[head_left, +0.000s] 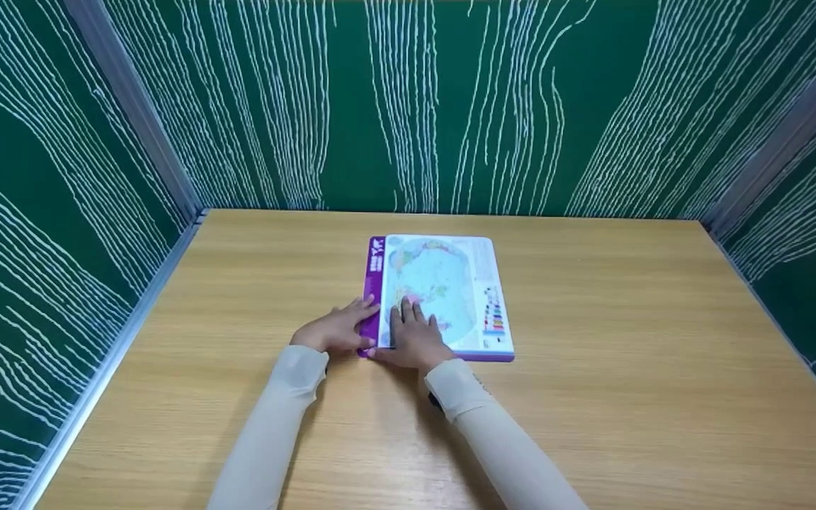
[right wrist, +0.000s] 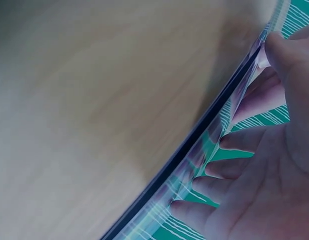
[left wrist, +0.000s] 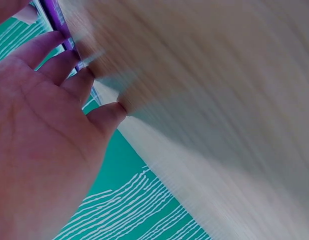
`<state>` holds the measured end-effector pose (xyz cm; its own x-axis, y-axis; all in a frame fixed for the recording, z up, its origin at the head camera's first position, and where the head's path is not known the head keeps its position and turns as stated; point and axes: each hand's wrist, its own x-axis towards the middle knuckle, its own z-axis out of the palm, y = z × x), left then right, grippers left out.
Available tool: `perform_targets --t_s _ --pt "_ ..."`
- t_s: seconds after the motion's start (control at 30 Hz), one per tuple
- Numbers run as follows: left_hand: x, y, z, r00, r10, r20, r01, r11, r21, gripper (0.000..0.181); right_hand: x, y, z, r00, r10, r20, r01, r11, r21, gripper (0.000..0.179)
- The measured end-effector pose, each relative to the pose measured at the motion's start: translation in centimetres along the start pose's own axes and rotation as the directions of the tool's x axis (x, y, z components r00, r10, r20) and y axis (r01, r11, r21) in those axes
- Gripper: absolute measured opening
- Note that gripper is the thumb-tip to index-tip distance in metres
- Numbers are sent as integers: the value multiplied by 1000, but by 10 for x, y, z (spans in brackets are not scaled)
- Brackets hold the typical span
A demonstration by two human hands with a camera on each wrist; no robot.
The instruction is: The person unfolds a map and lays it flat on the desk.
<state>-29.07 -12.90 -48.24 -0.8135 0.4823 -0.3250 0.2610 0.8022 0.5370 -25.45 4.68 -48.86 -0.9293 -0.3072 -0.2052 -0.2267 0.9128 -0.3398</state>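
Observation:
A flat map board [head_left: 443, 283] lies on the wooden table, its white face printed with a coloured map. Along its left side runs a purple strip [head_left: 374, 283] with white print, and purple also shows at the near edge. My left hand [head_left: 337, 329] touches this left side with fingers spread; in the left wrist view, the fingertips of that hand [left wrist: 44, 115] meet the table and the purple edge. On the lower left of the map rests my right hand [head_left: 415, 340], fingers extended. The right wrist view shows this hand [right wrist: 259, 180] over the glossy board [right wrist: 194, 160], its thumb near the edge.
The wooden table [head_left: 627, 319] spreads around the board on all sides. Green walls [head_left: 351, 106] with white wavy lines enclose it at the back and sides, with metal posts [head_left: 132, 106] at the corners.

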Motion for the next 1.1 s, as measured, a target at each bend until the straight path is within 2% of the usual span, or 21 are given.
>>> perform_targets --t_s 0.4,0.63,0.87,1.1 --pt "-2 2 0 1000 -17 -5 17 999 -30 72 3 -3 1 1000 15 12 -15 1000 -22 95" --pt "-1 2 0 1000 21 -6 -21 999 -37 73 1 -3 0 1000 -9 1 9 999 -40 91" --pt "-1 2 2 1000 -30 1 30 999 -41 73 0 -2 0 1000 -3 9 4 998 -55 90" --pt "0 4 1 999 -35 -6 35 998 -57 74 1 0 -2 1000 11 18 -10 999 -42 89"
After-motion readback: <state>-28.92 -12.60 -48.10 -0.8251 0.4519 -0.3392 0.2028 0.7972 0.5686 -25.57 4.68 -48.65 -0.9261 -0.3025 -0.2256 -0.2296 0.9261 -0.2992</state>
